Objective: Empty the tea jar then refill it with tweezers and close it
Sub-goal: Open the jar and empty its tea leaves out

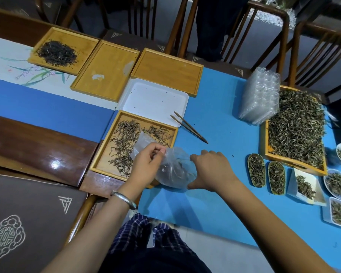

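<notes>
far-left wooden tray (87, 54): heap of dark tea | two bare wooden trays (106, 69) (166, 72) beside it | white plastic tray (154, 99): a few specks | stack of clear plastic blister trays (261, 95) right | large wooden tray (267, 146): green-brown leaves | small sample dishes (256, 170) near right edge | blue table cover (215, 115)
</notes>
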Available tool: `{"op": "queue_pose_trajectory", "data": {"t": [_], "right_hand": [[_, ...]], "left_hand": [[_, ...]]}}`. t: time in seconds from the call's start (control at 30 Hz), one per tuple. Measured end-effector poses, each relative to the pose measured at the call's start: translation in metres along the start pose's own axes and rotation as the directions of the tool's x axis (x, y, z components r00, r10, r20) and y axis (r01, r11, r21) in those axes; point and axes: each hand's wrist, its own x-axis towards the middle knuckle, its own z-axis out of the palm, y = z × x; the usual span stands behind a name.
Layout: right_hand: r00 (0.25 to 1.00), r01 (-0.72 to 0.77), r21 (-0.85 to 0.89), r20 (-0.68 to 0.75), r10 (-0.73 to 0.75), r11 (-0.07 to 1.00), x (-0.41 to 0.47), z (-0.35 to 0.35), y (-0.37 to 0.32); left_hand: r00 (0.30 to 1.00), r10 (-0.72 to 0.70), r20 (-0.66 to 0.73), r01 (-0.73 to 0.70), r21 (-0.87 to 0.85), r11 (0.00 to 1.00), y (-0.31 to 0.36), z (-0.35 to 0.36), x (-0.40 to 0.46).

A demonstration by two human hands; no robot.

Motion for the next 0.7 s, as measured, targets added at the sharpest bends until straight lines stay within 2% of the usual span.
{"op": "queue_pose_trajectory", "data": {"t": [0.07, 0.2, 0.37, 0.5, 0.6, 0.7], "right_hand": [[1.0, -0.018, 0.005, -0.014, 0.018, 1.0, 0.0, 0.003, -0.001], [0.997, -0.03, -0.007, 0.064, 0.031, 1.0, -0.001, 0.004, -0.004], [0.997, -0.056, 0.049, -0.045, 0.058, 0.997, -0.003, 0.013, 0.0], [0.998, -0.067, 0.108, -0.013, 0.069, 0.992, -0.007, 0.019, 0.006], [0.997, -0.073, 0.199, -0.023, 0.079, 0.977, -0.011, 0.029, 0.014], [0.993, -0.057, 0.383, -0.079, 0.094, 0.922, -0.019, 0.042, 0.028]], "left_hand": [[1.0, -0.001, 0.002, 0.001, 0.006, 1.0, 0.0, 0.0, 0.0], [1.0, -0.004, 0.02, 0.004, 0.01, 1.0, -0.001, 0.001, -0.001], [1.0, -0.005, 0.019, 0.006, -0.015, 1.0, -0.001, 0.0, -0.002], [1.0, 0.0, 0.024, 0.0, -0.019, 1.0, -0.001, 0.0, -0.003], [1.0, 0.017, 0.022, -0.017, -0.022, 1.0, -0.001, 0.0, -0.005], [0.999, 0.034, 0.012, -0.034, -0.038, 0.999, -0.001, 0.0, -0.007]]}}
